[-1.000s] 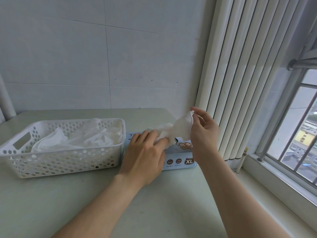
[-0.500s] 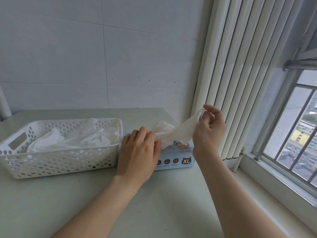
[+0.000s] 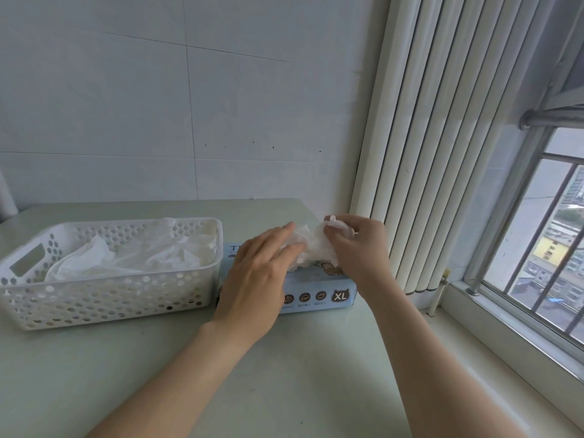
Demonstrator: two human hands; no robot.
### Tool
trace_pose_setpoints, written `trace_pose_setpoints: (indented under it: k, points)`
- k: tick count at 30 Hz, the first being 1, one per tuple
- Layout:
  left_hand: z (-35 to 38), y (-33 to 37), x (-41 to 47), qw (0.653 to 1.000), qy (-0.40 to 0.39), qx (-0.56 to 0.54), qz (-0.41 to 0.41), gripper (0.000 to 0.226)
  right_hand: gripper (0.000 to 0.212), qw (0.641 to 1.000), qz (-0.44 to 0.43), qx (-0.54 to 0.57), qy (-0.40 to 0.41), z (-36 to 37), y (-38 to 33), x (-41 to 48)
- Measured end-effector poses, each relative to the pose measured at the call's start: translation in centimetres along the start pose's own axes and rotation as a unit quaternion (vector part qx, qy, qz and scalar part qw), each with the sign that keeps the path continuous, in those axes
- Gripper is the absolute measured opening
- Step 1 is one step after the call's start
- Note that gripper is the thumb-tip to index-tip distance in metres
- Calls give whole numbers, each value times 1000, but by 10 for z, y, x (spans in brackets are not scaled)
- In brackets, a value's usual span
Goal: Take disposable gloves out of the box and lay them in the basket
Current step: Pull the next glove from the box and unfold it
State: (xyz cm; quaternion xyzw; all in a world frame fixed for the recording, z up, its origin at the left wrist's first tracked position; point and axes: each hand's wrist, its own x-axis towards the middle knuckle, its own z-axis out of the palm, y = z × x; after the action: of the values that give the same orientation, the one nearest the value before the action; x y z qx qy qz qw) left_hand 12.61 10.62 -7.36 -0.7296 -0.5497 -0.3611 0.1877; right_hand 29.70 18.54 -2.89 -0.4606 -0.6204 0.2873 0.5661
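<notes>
Right hand [image 3: 357, 248] with fingers curled, pinching a crumpled white glove [image 3: 311, 245] above the XL glove box [image 3: 328, 284], left hand [image 3: 256, 276] flat, straight fingers touching the glove

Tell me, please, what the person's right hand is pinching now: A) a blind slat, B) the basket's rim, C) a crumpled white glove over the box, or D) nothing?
C: the right hand pinches the crumpled white glove just above the blue glove box, clear of the basket.
</notes>
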Motion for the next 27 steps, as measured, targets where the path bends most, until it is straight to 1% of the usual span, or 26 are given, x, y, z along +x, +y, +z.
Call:
trace_pose_setpoints:
  k: [1,3,7,9,11,13,16,17,19,22,25,27]
  points:
    - [1,0,0,1000,-16,9,7,80,13,1000,-17,-14,10,1,1,1]
    - [0,-1,0,999,-31,16,-8,83,14,998,-47,-27,22,1,3,3]
    - [0,-4,-1,999,-24,18,-38,82,20,994,-79,-25,70,1,3,3]
    - [1,-6,-1,999,-17,19,-43,85,23,992,-76,-4,105,0,5,4]
    - [0,-6,-2,998,-6,28,-58,85,27,989,-47,25,141,-1,6,7]
    - [0,-7,-2,996,0,42,-77,78,29,982,-3,55,181,-4,7,9]
    - [1,-10,-3,994,0,63,-94,63,27,960,82,164,213,-11,3,11]
    - [3,-9,-3,993,-5,73,-93,54,26,950,114,196,213,-13,2,12]
    - [3,-6,-5,993,-1,76,-90,31,25,945,159,216,185,-15,-1,12]
    - [-1,1,-3,996,20,42,-79,41,29,959,173,194,115,-9,-8,7]
    - [-3,1,-1,999,15,33,7,42,38,965,163,190,82,-6,-17,1]
    - [-1,0,-1,998,-4,45,38,40,38,953,171,240,71,-7,-19,0]
